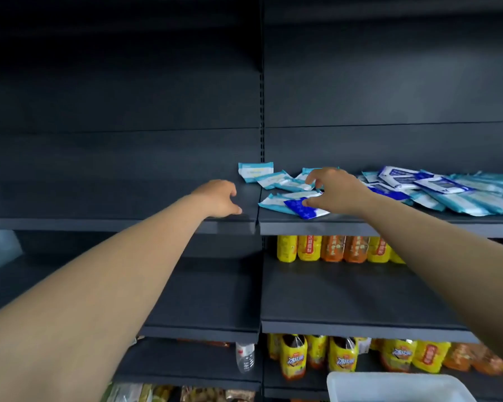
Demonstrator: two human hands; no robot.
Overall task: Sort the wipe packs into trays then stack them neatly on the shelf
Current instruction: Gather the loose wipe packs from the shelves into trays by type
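Several wipe packs lie scattered on the dark upper shelf (360, 220). A dark blue pack (298, 208) lies near the shelf's front edge, with light teal packs (276, 184) behind it and a heap of blue and teal packs (447, 192) to the right. My right hand (336, 190) hovers over the packs with fingers spread and curved; its thumb touches the dark blue pack. My left hand (222, 198) rests at the front of the bare left shelf section, fingers loosely bent, holding nothing. A white tray (395, 385) shows its corner at the bottom right.
Yellow and orange drink bottles (331, 248) stand on the shelf below the packs, and more bottles (343, 358) fill the shelf under that. A clear water bottle (245, 356) hangs at the lower shelf edge. The dark shelf boards (209, 300) on the left hold nothing.
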